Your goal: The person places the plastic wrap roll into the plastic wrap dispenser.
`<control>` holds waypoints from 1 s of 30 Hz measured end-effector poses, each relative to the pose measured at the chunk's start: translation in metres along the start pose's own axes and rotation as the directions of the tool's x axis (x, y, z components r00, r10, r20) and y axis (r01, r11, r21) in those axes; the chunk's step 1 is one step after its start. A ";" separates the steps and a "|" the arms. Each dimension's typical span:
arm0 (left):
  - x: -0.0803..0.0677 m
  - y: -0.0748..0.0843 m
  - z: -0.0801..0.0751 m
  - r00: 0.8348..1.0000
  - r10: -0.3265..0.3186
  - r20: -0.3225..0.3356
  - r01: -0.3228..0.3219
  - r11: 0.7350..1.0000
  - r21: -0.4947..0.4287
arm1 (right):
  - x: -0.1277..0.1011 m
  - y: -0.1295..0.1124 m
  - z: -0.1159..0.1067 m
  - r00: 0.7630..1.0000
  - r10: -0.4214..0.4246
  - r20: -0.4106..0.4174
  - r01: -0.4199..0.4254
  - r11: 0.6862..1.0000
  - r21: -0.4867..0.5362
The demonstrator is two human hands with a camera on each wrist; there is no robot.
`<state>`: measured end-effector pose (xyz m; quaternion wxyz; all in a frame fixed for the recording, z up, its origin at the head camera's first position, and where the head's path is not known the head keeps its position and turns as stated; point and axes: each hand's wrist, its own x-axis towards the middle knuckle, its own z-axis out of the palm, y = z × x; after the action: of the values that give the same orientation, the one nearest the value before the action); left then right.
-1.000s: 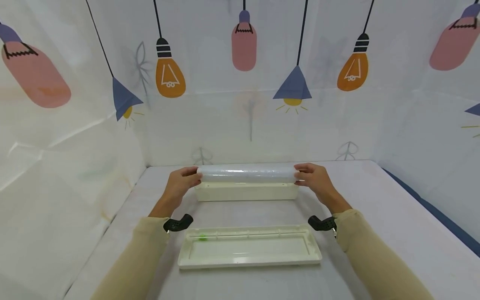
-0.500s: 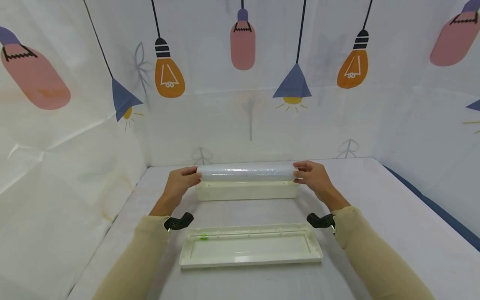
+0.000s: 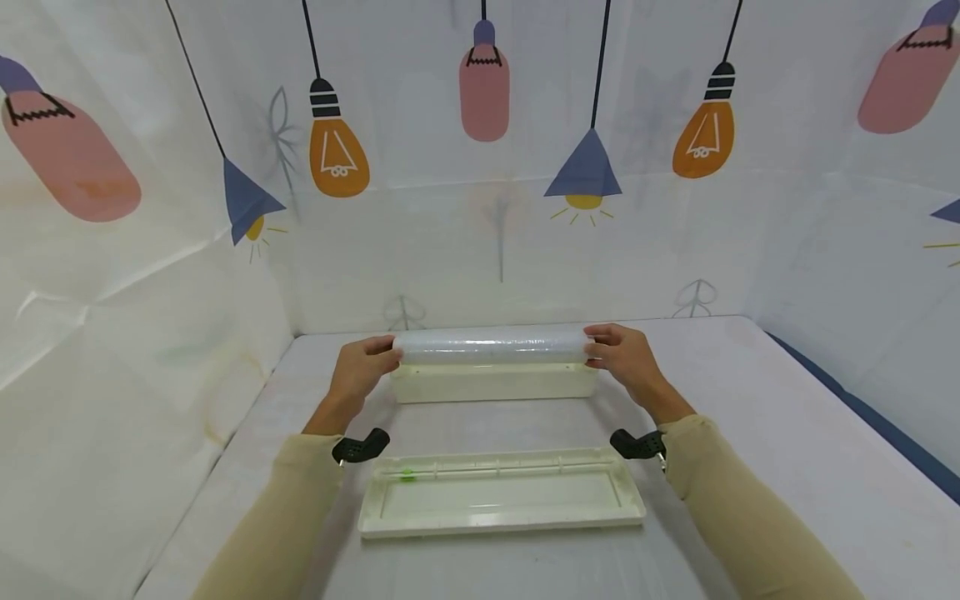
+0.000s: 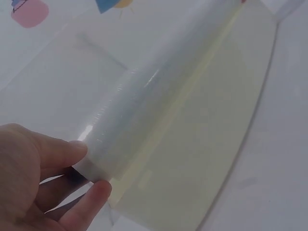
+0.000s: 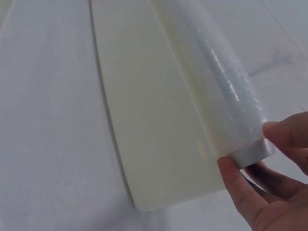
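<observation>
A roll of clear plastic wrap (image 3: 491, 344) lies level across the top of a long cream box (image 3: 495, 384). My left hand (image 3: 358, 372) grips its left end between thumb and fingers, which the left wrist view shows close up. At the other end, my right hand (image 3: 628, 360) holds the roll the same way; in the right wrist view its fingertips (image 5: 230, 166) touch the end of the core. The box's inside is hidden behind its front wall and the roll. Whether the roll touches the box I cannot tell.
Nearer to me lies a shallow cream lid (image 3: 498, 496), inner side up, with a rail and a small green slider (image 3: 407, 476) along its far edge. A white cloth covers the table (image 3: 757, 450). White sheets with printed lamps (image 3: 480, 233) hang behind and at both sides.
Both hands and the roll stay almost in place over the box. Only a very slight shift of the view shows.
</observation>
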<state>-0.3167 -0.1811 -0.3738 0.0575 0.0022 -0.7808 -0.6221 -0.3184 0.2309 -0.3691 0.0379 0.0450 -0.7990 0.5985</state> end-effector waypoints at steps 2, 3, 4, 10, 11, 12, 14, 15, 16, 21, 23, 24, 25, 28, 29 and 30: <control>0.000 0.000 0.000 1.000 0.000 -0.004 0.000 1.000 0.020 | 0.000 0.000 0.000 1.000 -0.001 0.002 0.001 1.000 0.000; -0.001 0.001 -0.001 1.000 0.001 -0.004 -0.001 0.999 0.033 | 0.000 0.000 0.000 1.000 -0.001 0.002 0.001 1.000 0.001; -0.001 0.001 -0.001 1.000 0.002 -0.005 -0.002 0.999 0.043 | 0.000 -0.001 0.000 1.000 -0.002 0.002 0.002 1.000 0.001; 0.001 0.003 -0.002 1.000 0.017 -0.013 -0.016 0.995 0.095 | 0.001 0.000 0.000 1.000 0.001 0.000 -0.001 1.000 -0.002; 0.001 0.003 -0.002 1.000 0.017 -0.014 -0.016 0.995 0.102 | 0.001 0.000 0.000 1.000 0.002 0.000 -0.002 1.000 -0.004; 0.001 0.003 -0.002 1.000 0.019 -0.013 -0.017 0.994 0.108 | 0.001 0.000 0.000 1.000 0.001 0.001 -0.001 1.000 -0.006; 0.001 0.004 -0.001 1.000 0.020 -0.013 -0.019 0.993 0.116 | 0.001 0.000 0.000 1.000 0.002 -0.001 -0.002 1.000 -0.008; 0.001 0.004 -0.001 1.000 0.021 -0.011 -0.019 0.993 0.118 | 0.001 0.000 0.000 1.000 0.003 -0.002 -0.003 1.000 -0.010; 0.000 0.005 -0.001 1.000 0.020 -0.011 -0.019 0.993 0.120 | 0.001 0.000 0.000 1.000 0.003 -0.003 -0.003 1.000 -0.011; 0.000 0.006 -0.001 1.000 0.025 -0.016 -0.022 0.990 0.137 | 0.001 0.000 0.001 1.000 -0.008 -0.006 0.008 1.000 -0.011; 0.000 0.005 -0.002 0.999 0.025 -0.024 -0.021 0.989 0.147 | 0.001 0.000 0.001 1.000 -0.013 -0.001 0.013 1.000 -0.011; 0.001 0.005 -0.002 0.999 0.021 -0.027 -0.017 0.989 0.148 | 0.000 0.000 0.002 1.000 -0.013 0.000 0.013 1.000 -0.008; 0.000 0.005 -0.002 0.999 0.020 -0.031 -0.015 0.988 0.154 | 0.000 0.000 0.002 1.000 -0.012 0.000 0.012 1.000 -0.006; 0.000 0.004 -0.002 0.999 0.013 -0.031 -0.008 0.988 0.154 | -0.001 -0.001 0.002 1.000 -0.007 0.001 0.007 1.000 -0.009; 0.000 0.004 -0.002 1.000 0.010 -0.029 -0.006 0.989 0.150 | -0.002 0.000 0.002 1.000 -0.008 0.001 0.008 1.000 -0.009; 0.000 0.004 -0.002 1.000 0.011 -0.027 -0.007 0.989 0.146 | -0.002 0.000 0.002 1.000 -0.009 -0.001 0.009 1.000 -0.006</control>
<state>-0.3163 -0.1818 -0.3692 0.0706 0.0116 -0.8233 -0.5631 -0.3161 0.2292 -0.3694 0.0413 0.0482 -0.8005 0.5959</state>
